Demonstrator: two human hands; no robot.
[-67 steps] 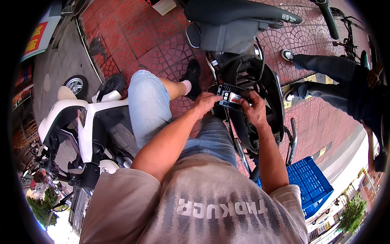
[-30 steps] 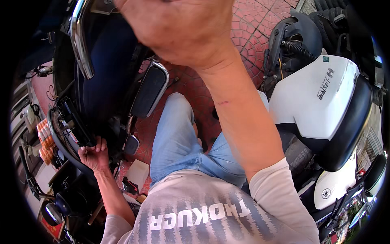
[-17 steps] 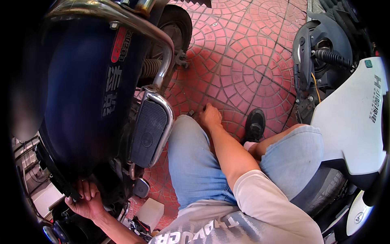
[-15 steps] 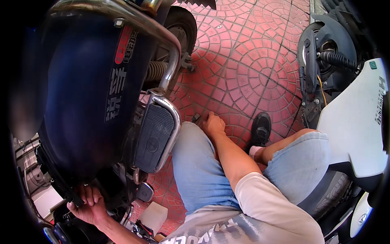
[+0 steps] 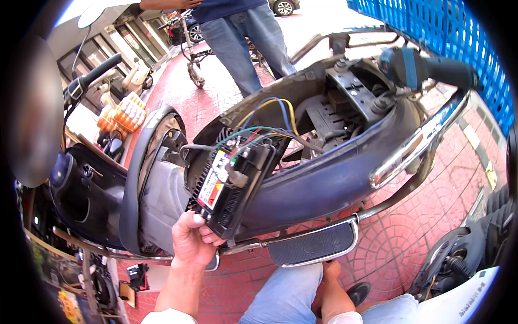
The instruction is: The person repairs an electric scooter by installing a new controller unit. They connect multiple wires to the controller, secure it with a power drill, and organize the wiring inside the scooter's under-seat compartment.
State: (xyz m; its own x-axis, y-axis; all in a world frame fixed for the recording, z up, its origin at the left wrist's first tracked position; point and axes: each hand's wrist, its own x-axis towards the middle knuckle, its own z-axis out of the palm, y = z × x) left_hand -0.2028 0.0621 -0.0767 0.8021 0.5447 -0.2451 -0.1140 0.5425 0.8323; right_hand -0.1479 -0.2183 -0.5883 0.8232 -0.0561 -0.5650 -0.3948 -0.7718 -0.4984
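Observation:
My left hand (image 5: 191, 240) grips the lower end of a black, finned motor controller (image 5: 251, 186). It tilts up from the open middle of a dark blue scooter (image 5: 324, 200). A white, red and yellow label marks its side. Green, yellow, blue and red wires (image 5: 270, 108) run from its upper end into the scooter's body. Low down beside my knee is my right hand (image 5: 331, 270), just past the black footrest (image 5: 313, 245). Its fingers are mostly hidden, so I cannot make out whether it holds anything.
A dark cordless power tool (image 5: 426, 70) lies on the scooter's rear, by a blue plastic crate (image 5: 448, 38). Another person (image 5: 237, 43) stands beyond the scooter. A white-panelled vehicle (image 5: 453, 297) is at lower right. The scooter's seat (image 5: 132, 183) is tipped up.
The view has swung up from the floor to the scooter's open body. My left hand, earlier at the scooter's dark edge, now shows plainly with the controller. My right hand stays low by my knee.

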